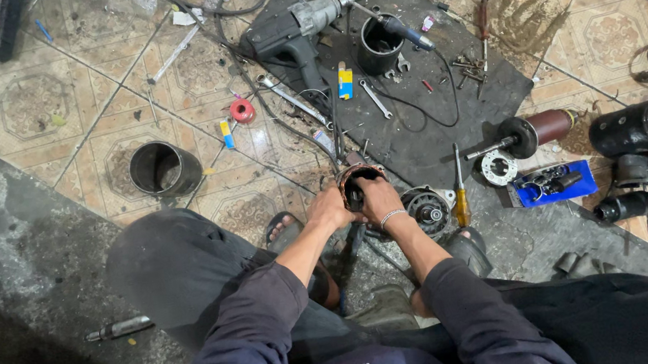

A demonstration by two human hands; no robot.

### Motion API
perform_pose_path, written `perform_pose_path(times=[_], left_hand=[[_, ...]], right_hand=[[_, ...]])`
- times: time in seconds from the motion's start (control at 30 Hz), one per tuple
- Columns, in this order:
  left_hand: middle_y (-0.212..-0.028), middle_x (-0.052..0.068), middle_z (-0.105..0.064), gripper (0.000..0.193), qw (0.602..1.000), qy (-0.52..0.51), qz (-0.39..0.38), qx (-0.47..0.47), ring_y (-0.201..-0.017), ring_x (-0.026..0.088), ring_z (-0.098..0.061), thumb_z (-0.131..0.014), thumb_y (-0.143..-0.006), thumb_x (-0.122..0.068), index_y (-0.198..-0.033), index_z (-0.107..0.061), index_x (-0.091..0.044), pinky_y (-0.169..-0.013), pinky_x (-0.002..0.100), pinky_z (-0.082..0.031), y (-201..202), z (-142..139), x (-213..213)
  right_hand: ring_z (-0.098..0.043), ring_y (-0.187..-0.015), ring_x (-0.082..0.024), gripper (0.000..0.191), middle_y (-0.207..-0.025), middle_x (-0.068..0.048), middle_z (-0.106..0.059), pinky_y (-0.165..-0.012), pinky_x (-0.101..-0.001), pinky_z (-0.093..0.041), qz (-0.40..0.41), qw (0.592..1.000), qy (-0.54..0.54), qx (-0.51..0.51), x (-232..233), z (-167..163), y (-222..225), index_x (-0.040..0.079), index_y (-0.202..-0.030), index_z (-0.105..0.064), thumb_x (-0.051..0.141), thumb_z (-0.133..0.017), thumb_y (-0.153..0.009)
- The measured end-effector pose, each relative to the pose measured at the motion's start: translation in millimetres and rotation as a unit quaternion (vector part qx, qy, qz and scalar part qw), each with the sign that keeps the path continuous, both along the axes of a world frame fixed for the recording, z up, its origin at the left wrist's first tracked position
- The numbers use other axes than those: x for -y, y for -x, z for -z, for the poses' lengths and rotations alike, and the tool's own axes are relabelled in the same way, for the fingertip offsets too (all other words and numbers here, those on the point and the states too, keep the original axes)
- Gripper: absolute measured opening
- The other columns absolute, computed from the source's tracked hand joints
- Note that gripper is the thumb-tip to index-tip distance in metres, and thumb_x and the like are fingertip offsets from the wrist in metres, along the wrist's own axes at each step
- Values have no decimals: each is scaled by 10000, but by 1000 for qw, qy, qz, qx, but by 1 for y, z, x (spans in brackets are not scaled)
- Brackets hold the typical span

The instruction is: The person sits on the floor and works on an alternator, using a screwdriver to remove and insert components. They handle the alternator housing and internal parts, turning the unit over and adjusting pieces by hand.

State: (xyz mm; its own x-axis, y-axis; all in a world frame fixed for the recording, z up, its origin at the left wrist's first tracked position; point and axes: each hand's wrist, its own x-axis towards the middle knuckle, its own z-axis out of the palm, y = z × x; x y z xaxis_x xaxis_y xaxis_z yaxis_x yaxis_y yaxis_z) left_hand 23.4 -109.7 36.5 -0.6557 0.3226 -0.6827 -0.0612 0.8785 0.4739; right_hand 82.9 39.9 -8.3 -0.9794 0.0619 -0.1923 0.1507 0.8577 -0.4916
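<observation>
Both my hands meet on a small round motor housing with copper-coloured windings at its open mouth, held upright over the floor between my knees. My left hand wraps its left side. My right hand, with a metal bracelet at the wrist, grips its right side, thumb at the rim. Just right of my hands lies a round metal end cover with a gear. Next to that cover stands a yellow-handled screwdriver.
A black mat carries a power drill, a black cylinder, wrenches and screws. An armature and dark starter motor bodies lie to the right. A metal sleeve stands on the tiles at left.
</observation>
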Motion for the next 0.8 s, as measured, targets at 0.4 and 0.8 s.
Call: perform_pose_path(times=[0.4,0.8], left_hand=[[-1254,198,-693,1090,1000,8,-10,-3,-1156,367,-684,-988,-533,-504,-1382,-502,-24,-952,448,-555,-3,9,0],[-1283,212,-556,1078,972,3,53,-227,-1233,401,-525,-1003,-478,-280,-1369,-446,-41,-1027,495,-447,-12,-20,-6]], right_hand=[[-645,-1052,-428,556,-1043,-229,-719,-907,-506,-525,-41,998,-40,34,-6,10,4,79,-1165,-672,46,-793,-623],[-659,-969,-444,437,-956,-258,-711,-861,-523,-527,-36,998,-42,40,-2,7,2,51,-1067,-698,92,-792,-642]])
